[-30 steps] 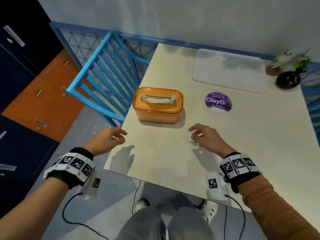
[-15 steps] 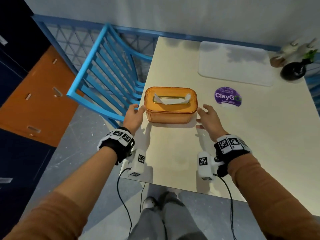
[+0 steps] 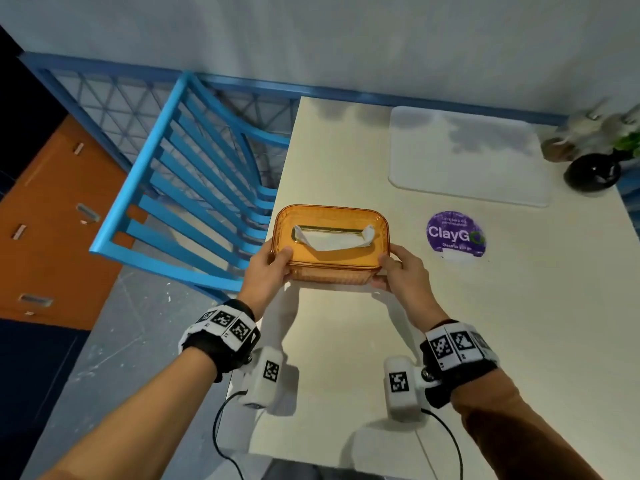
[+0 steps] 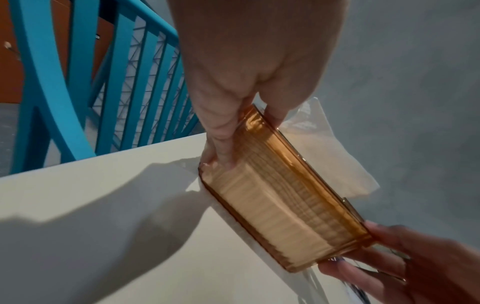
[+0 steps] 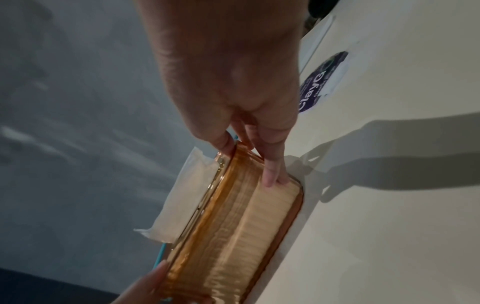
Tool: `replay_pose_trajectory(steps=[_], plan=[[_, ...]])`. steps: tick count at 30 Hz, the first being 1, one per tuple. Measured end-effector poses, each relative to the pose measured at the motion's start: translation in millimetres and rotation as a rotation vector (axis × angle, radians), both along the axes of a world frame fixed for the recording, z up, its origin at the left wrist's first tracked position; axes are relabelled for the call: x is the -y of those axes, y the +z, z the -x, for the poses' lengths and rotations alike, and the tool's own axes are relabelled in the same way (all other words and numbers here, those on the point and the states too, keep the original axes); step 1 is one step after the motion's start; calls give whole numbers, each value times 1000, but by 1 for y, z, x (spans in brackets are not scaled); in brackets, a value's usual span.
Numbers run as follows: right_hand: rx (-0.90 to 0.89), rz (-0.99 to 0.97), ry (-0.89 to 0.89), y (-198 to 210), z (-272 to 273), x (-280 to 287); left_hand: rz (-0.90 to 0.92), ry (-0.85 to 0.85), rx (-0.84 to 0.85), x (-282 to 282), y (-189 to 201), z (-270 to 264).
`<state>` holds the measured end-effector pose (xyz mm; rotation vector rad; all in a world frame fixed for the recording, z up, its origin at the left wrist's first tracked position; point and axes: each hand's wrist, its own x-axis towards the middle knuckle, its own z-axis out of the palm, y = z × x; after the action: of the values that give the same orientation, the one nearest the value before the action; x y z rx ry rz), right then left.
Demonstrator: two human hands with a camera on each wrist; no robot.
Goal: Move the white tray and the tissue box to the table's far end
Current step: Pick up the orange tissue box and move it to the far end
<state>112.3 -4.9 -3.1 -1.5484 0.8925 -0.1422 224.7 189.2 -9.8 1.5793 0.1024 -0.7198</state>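
Observation:
The orange see-through tissue box (image 3: 330, 249) sits near the table's left edge, a white tissue sticking out of its top slot. My left hand (image 3: 273, 268) grips its left end, thumb on the lid and fingers down the side, as the left wrist view shows on the box (image 4: 283, 207). My right hand (image 3: 394, 271) grips the right end the same way, seen close on the box (image 5: 241, 232) in the right wrist view. The white tray (image 3: 464, 155) lies flat at the table's far end, right of centre.
A purple round ClayGo sticker (image 3: 454, 233) lies on the cream table (image 3: 346, 358) right of the box. A black vase with a plant (image 3: 592, 171) and a small figure stand at the far right corner. A blue slatted chair (image 3: 194, 188) stands against the table's left side.
Both hands moved forward from the near table edge and closed on the two ends of the tissue box. The head view came closer to the table.

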Motion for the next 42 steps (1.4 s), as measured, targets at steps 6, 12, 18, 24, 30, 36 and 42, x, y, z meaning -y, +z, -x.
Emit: replay_pose_trajectory(steps=[6,12,18,24,30,36,42], plan=[[0,20,-38,1,-52,35,-35,-10,42,41,-5,-57],[-9,82,-56,4,-110,71,-48,-1,61,87,-6,-119],[2,132,-50,7,-168,103,-89,17,88,122,-8,-182],[5,177,-38,10,-222,133,-107,26,106,156,-14,-239],[38,258,-8,12,-262,159,-103,25,116,189,-10,-280],[47,309,24,7,-295,183,-127,-10,147,211,-14,-318],[50,328,21,1,-320,197,-98,11,139,228,-12,-335]])
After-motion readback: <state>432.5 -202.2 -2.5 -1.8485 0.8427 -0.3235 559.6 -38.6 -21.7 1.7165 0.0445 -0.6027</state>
